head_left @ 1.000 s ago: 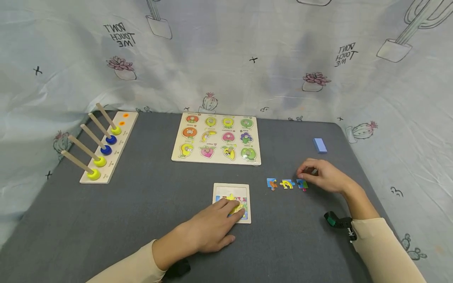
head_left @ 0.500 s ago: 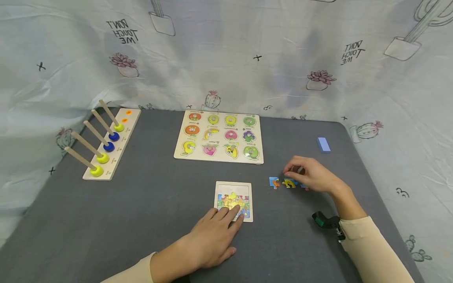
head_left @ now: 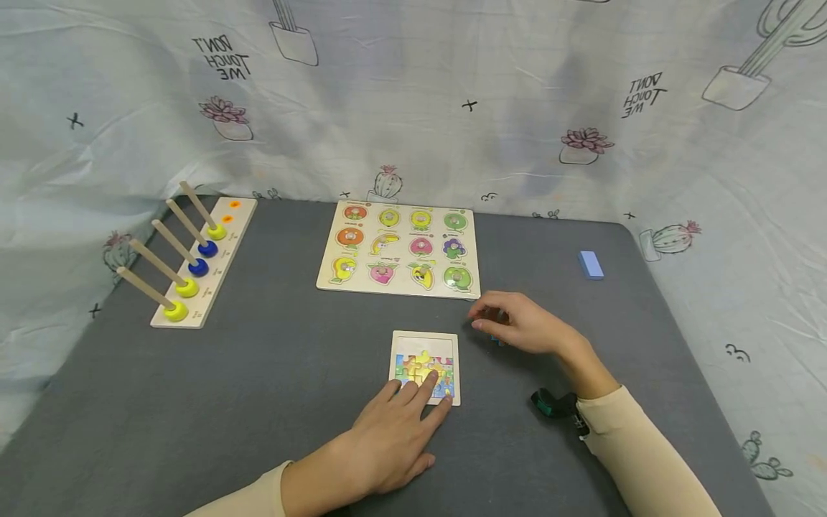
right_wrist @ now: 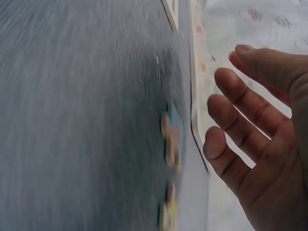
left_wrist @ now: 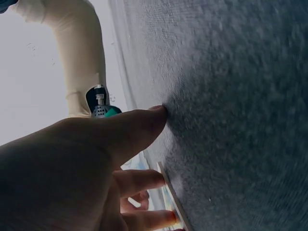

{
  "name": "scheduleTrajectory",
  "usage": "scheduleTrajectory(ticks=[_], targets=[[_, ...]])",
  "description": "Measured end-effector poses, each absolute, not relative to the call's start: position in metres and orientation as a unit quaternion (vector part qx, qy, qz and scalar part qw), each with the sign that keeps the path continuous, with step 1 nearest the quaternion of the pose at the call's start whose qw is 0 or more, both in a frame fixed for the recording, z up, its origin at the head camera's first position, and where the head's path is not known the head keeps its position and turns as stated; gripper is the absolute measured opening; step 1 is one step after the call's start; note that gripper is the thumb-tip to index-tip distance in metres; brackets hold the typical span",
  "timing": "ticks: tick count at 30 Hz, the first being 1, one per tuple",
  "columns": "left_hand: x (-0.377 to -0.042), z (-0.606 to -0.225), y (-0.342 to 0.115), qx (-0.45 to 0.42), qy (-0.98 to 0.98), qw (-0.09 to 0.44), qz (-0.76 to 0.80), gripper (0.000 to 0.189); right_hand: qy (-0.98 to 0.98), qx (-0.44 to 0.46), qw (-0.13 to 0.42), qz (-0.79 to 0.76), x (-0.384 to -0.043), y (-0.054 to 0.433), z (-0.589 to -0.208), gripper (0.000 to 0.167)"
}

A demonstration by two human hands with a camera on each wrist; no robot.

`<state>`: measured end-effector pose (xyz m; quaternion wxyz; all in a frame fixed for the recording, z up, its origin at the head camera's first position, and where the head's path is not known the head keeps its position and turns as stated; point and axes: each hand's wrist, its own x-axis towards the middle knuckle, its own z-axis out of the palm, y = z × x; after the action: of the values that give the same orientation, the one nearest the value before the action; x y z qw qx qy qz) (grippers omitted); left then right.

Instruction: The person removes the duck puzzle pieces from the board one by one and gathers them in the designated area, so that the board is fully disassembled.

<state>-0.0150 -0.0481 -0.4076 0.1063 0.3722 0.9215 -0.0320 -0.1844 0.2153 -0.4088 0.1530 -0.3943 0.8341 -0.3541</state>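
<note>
A small square jigsaw tray [head_left: 424, 341] with colourful pieces in its lower half lies on the grey table in the head view. My left hand [head_left: 400, 424] rests beside it with straight fingers, the fingertips [head_left: 413, 391] touching the tray's lower part; its edge [left_wrist: 171, 199] shows in the left wrist view under the left hand [left_wrist: 72, 163]. My right hand [head_left: 517, 323] hovers to the right of the tray over the loose jigsaw pieces, hiding all but a blue sliver [head_left: 496, 339]. In the right wrist view the right hand [right_wrist: 255, 144] is relaxed and holds nothing, with a blue and orange piece [right_wrist: 172, 139] on the table below.
A wooden fruit peg board [head_left: 399, 250] lies beyond the tray. A ring stacker with slanted pegs [head_left: 194, 266] stands at the left. A small blue block [head_left: 591, 264] sits at the far right. A printed cloth hangs round the table [head_left: 258, 373].
My right hand has slid left along the row of loose pieces, from the rightmost to the leftmost, and now covers them. My left hand drew back a little on the tray.
</note>
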Motion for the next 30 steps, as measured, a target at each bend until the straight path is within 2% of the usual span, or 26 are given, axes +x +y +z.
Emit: scheduleTrajectory(ticks=[13, 30], targets=[[-0.017, -0.408, -0.054, 0.379, 0.917, 0.119, -0.033, 0.075, 0.777, -0.469, 0.209, -0.364, -0.182, 0.160, -0.421, 0.016], [-0.017, -0.411, -0.056, 0.379, 0.914, 0.141, -0.025, 0.079, 0.742, -0.506, 0.242, -0.366, -0.185, 0.126, -0.426, 0.012]])
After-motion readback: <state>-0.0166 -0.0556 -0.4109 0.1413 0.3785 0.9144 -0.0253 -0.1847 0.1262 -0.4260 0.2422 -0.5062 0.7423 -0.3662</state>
